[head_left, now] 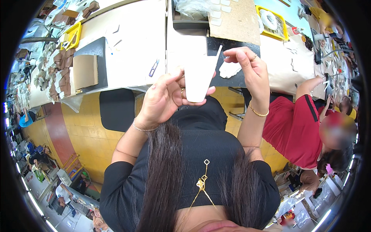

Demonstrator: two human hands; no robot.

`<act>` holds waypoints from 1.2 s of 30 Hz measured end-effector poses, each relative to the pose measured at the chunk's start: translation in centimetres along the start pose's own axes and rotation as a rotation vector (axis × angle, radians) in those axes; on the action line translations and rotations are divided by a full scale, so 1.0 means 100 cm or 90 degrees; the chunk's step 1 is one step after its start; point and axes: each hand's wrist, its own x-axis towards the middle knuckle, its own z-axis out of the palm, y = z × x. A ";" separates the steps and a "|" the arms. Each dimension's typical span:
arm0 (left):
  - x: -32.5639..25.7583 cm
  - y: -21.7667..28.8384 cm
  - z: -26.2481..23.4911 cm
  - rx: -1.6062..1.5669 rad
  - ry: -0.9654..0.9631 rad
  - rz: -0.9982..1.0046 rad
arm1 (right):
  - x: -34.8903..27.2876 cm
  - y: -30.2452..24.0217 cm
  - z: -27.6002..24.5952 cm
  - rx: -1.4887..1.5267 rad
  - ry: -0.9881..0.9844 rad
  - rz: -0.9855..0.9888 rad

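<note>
A flat white tapered piece (198, 79), wide at its far end and rounded at its near end, lies across my left hand (162, 92). The fingers of that hand pass beneath it and the thumb rests along its left edge. From its upper right corner sticks out a narrow white strip (219, 54). Just to the right of this strip hovers my right hand (251, 67), fingers loosely bent toward it and thumb apart from the fingertips; I see nothing held there. Under my right hand, crumpled white material (230, 69) sits on a black board (236, 79).
A tan board (235, 23) with small white pieces and a black tray (189, 25) with clear plastic lie ahead. A purple cutter-like tool (154, 67) rests on the left table. Brown pieces (62, 63) pile up farther left. A person in red (293, 127) works at the right.
</note>
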 end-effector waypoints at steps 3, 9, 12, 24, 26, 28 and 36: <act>-0.001 0.001 0.000 -0.007 0.013 -0.002 | -0.003 -0.014 0.022 0.151 0.015 -0.009; -0.003 -0.004 -0.004 -0.023 0.047 0.032 | -0.014 -0.033 0.038 -0.155 0.084 -0.211; 0.000 -0.008 -0.008 -0.005 0.048 0.046 | -0.022 -0.039 0.045 -0.215 0.056 -0.171; 0.001 0.001 -0.008 -0.178 0.071 -0.042 | -0.022 -0.025 0.061 -0.431 0.163 -0.389; 0.001 0.002 -0.011 -0.249 0.058 -0.061 | -0.022 -0.021 0.062 -0.477 0.176 -0.438; 0.000 0.002 -0.013 -0.282 0.060 -0.069 | -0.022 -0.018 0.065 -0.495 0.189 -0.466; -0.002 0.002 -0.019 -0.280 0.068 -0.080 | -0.022 -0.009 0.068 -0.537 0.151 -0.453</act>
